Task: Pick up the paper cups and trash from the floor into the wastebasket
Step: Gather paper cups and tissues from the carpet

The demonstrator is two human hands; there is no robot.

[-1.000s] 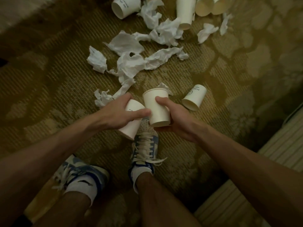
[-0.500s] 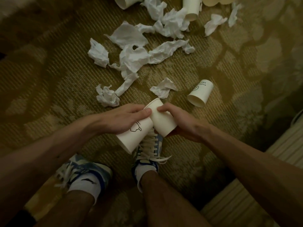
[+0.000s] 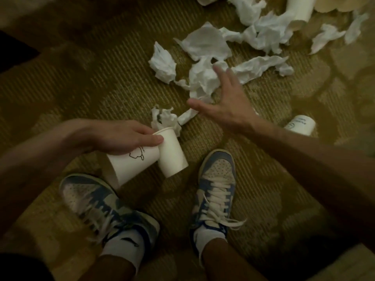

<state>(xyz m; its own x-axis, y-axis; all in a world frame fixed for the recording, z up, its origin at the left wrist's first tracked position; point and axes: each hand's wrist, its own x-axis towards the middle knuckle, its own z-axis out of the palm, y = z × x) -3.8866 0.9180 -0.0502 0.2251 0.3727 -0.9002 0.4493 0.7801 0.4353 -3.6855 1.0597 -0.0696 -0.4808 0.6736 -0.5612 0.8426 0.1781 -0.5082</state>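
My left hand [image 3: 113, 138] clamps two white paper cups [image 3: 172, 157]; my spread right hand [image 3: 227, 107] should scoop the centre-frame crumpled white tissue [image 3: 203, 82] whole.

The top edge crops a paper cup [image 3: 299, 7]; the right hand [image 3: 225, 106] is blurred.

- I saw a dim, yellow-green scene, and the carpet [image 3: 121, 88] swallowed most of the light
- The corners fell off to near black, heaviest at the left edge and lower right
- The tissues [image 3: 205, 43] and paper cups [image 3: 142, 163] read brightest, without glare
- The right hand [image 3: 225, 106] was motion-blurred at its fingertips, and the left shoe [image 3: 101, 207] smeared too
- Wide-angle bending showed toward the edges
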